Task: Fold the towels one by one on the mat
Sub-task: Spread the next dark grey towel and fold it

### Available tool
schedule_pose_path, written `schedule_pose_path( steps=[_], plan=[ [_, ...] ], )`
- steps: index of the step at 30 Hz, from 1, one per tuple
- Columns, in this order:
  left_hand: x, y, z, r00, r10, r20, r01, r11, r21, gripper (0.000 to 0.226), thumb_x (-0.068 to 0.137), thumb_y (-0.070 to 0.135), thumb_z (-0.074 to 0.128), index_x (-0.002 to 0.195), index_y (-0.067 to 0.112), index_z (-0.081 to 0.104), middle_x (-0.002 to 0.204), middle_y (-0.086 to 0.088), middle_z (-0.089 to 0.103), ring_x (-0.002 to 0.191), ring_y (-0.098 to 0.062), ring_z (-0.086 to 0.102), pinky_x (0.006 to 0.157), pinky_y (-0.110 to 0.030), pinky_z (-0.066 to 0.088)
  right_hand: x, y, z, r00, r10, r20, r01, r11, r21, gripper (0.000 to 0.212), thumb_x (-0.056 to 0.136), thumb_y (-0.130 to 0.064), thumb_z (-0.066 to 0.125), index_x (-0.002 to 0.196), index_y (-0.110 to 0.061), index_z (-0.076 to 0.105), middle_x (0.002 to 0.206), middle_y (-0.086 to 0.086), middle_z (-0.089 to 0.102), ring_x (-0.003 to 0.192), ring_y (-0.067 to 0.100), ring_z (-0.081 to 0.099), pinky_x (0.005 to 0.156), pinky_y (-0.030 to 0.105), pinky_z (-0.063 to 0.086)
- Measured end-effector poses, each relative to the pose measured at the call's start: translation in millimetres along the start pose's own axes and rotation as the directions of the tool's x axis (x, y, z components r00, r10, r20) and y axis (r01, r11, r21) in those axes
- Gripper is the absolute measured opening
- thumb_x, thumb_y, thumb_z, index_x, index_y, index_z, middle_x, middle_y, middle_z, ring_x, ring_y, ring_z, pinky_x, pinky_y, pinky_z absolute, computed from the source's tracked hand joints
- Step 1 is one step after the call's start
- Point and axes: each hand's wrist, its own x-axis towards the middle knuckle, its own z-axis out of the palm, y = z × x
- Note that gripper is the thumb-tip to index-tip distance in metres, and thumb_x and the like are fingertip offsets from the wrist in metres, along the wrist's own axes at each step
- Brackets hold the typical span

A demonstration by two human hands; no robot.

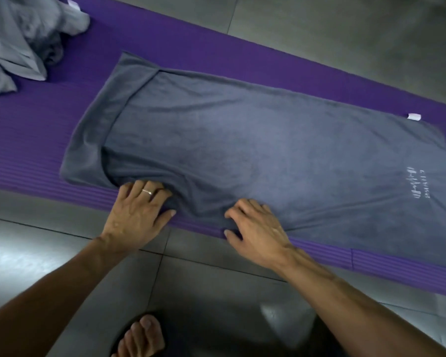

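A long dark grey towel [242, 140] lies spread flat along the purple mat [36, 130], folded lengthwise, with a lower layer showing at its left end. White embroidery sits near its right end, and a small white tag sticks out at the far right edge. My left hand [137, 215], wearing a ring, rests on the towel's near edge with its fingertips curled into the cloth. My right hand [255, 228] lies a little to the right on the same near edge, fingers bent and pinching the hem where it wrinkles.
A heap of lighter grey towels [23, 39] sits crumpled at the mat's far left. Grey floor tiles [345, 29] surround the mat. My bare foot in a sandal [142, 336] stands on the tiles near the bottom.
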Motion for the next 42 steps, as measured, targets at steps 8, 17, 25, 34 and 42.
schedule_pose_path(
  steps=[8, 17, 25, 34, 42],
  plan=[
    [0, -32, -10, 0.983, 0.156, -0.098, -0.158, 0.987, -0.008, 0.03, 0.089, 0.027, 0.04, 0.085, 0.012, 0.066, 0.082, -0.007, 0.064, 0.073, -0.028, 0.061, 0.068, -0.038, 0.048, 58, -50, -2, 0.994, -0.107, 0.038, 0.11, 0.991, -0.082, 0.033, 0.078, -0.042, 0.066, 0.093, -0.013, 0.061, 0.098, 0.008, 0.056, 0.092, 0.031, 0.057, 0.078, 0.041, 0.045],
    [-44, -61, -10, 0.948, -0.252, -0.194, 0.238, 0.967, -0.093, 0.057, 0.072, 0.034, 0.078, 0.12, 0.014, 0.054, 0.122, -0.01, 0.054, 0.117, -0.032, 0.047, 0.094, -0.048, 0.038, 114, -88, -31, 0.986, -0.151, 0.072, 0.149, 0.988, 0.033, 0.035, 0.085, -0.046, 0.06, 0.101, -0.015, 0.062, 0.099, 0.005, 0.063, 0.098, 0.029, 0.06, 0.084, 0.037, 0.044],
    [-29, -103, -28, 0.65, -0.738, 0.184, 0.64, 0.4, -0.656, 0.097, 0.061, 0.072, 0.07, 0.136, 0.016, 0.04, 0.134, -0.007, 0.047, 0.125, -0.027, 0.043, 0.103, -0.047, 0.043, 188, -122, -27, 0.954, -0.29, 0.074, 0.277, 0.95, 0.145, 0.021, 0.095, -0.028, 0.051, 0.109, -0.014, 0.059, 0.11, 0.007, 0.058, 0.105, 0.031, 0.056, 0.085, 0.04, 0.044],
    [-23, -126, -40, 0.531, -0.79, 0.306, 0.657, 0.157, -0.737, 0.01, 0.095, 0.026, 0.056, 0.094, 0.016, 0.055, 0.078, 0.005, 0.059, 0.07, -0.013, 0.054, 0.061, -0.024, 0.043, 288, -159, -9, 0.794, -0.608, -0.017, 0.605, 0.792, -0.083, 0.02, 0.081, -0.01, 0.061, 0.1, -0.009, 0.066, 0.097, 0.014, 0.055, 0.081, 0.035, 0.058, 0.066, 0.047, 0.052],
    [-52, -128, -38, 0.477, -0.845, 0.241, 0.83, 0.343, -0.44, 0.034, 0.093, 0.042, 0.054, 0.074, 0.015, 0.063, 0.069, 0.0, 0.063, 0.071, -0.022, 0.061, 0.068, -0.035, 0.051, 281, -119, -24, 0.703, -0.71, -0.033, 0.71, 0.704, -0.025, 0.024, 0.083, -0.02, 0.048, 0.095, -0.011, 0.066, 0.09, 0.01, 0.059, 0.082, 0.032, 0.058, 0.07, 0.043, 0.051]
  ],
)
